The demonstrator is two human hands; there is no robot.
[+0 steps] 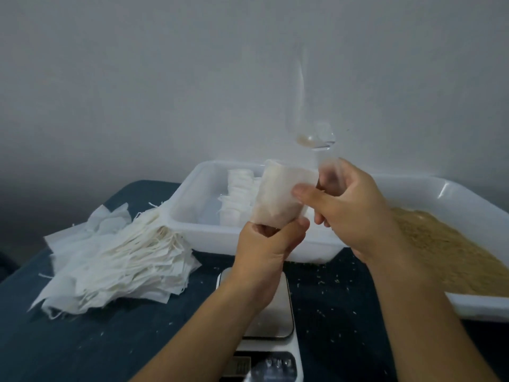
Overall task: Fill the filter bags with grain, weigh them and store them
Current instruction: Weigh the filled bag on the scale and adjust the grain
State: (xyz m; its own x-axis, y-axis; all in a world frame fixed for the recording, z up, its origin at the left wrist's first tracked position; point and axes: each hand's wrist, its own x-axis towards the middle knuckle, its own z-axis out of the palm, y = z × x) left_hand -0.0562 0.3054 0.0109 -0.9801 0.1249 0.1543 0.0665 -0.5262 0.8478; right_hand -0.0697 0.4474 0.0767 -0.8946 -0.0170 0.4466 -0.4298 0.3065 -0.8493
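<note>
A white filter bag (281, 197) is held up over the table, and its lower part looks darker, as if it held grain. My left hand (264, 252) grips the bag's bottom end from below. My right hand (355, 205) is curled round the handle of a clear plastic scoop (316, 136), while its forefinger lies on the bag's upper right corner. The scoop points upward, blurred, with a little grain in its bowl. Below my hands sits a small digital scale (278, 312) with nothing on its platform; its display is too blurred to read.
A white tray (181, 216) behind the bag holds several filled bags (239, 197). A second white tray (473, 307) at the right holds loose brown grain (451, 252). A heap of empty filter bags (118, 257) lies on the dark blue table (68, 340), which is strewn with grains.
</note>
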